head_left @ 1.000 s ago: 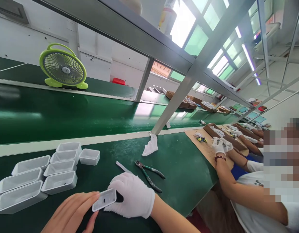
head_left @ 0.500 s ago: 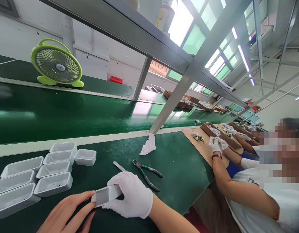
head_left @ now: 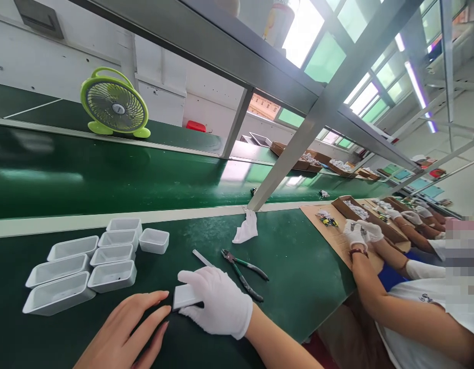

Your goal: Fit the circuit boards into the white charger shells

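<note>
My right hand [head_left: 220, 302], in a white glove, grips a small white plastic box [head_left: 185, 297] between thumb and fingers, low over the green bench. Bare and with fingers spread, my left hand [head_left: 132, 328] is just left of the box; its fingertips are very near the box's end, and I cannot tell whether they touch. Behind the gloved hand lie a pair of cutting pliers [head_left: 242, 274] with dark green handles and a thin whitish strip [head_left: 202, 258], partly hidden by the glove. A crumpled white cloth [head_left: 246, 228] rests farther back.
Several white plastic trays [head_left: 62, 294] stand grouped at left, with a smaller one [head_left: 154, 241] beside them. A metal post [head_left: 286, 159] rises at the bench's back edge. A green fan [head_left: 116, 105] stands beyond. At right, co-workers' gloved hands [head_left: 359, 233] work over cardboard [head_left: 317, 215].
The box has turned in my right hand, from showing its hollow to showing a flat face. My left fingers have come off its end and spread. The view has swung left.
</note>
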{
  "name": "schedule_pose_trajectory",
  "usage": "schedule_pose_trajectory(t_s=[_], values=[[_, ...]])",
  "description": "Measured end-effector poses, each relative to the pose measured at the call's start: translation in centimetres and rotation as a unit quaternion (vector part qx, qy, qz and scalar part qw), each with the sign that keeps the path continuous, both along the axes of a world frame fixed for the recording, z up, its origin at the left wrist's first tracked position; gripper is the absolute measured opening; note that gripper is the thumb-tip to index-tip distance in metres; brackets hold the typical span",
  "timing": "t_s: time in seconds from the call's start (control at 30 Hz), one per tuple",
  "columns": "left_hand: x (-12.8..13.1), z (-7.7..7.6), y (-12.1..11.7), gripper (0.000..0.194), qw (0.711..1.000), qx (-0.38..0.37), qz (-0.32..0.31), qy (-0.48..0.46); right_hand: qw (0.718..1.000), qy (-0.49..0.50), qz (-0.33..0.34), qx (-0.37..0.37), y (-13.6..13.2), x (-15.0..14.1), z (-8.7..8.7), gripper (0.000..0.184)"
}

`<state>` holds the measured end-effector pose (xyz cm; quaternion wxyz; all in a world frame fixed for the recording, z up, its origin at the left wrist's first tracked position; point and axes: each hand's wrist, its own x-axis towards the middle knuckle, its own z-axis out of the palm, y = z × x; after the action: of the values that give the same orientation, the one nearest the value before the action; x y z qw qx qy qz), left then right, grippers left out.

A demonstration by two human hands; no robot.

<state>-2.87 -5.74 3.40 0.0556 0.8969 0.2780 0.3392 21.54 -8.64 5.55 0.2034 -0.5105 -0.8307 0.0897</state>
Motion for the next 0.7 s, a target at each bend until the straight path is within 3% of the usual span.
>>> schedule_pose_trajectory(t_s=[0.2,0.47,0.57,0.7], values=[[0.2,1.6,-0.4,0.035,1.0,0.0,-0.003,0.018,1.0,0.007,-0.014,-0.004,-0.4,0.1,-0.1,0.064],[0.6,2.2,-0.5,0.028,0.999,0.003,-0.028,0.018,0.978,0.195,-0.072,0.016,-1.6,0.2,1.3,0.063],[0.6,2.4,-0.5,0.028,1.0,-0.003,-0.018,0.003,0.981,0.177,-0.083,-0.011,-1.6,0.2,1.5,0.067],[0.6,3.1,-0.8,0.041,1.0,-0.003,-0.007,0.011,0.994,0.097,-0.044,-0.035,-0.9,0.0,0.7,0.074]])
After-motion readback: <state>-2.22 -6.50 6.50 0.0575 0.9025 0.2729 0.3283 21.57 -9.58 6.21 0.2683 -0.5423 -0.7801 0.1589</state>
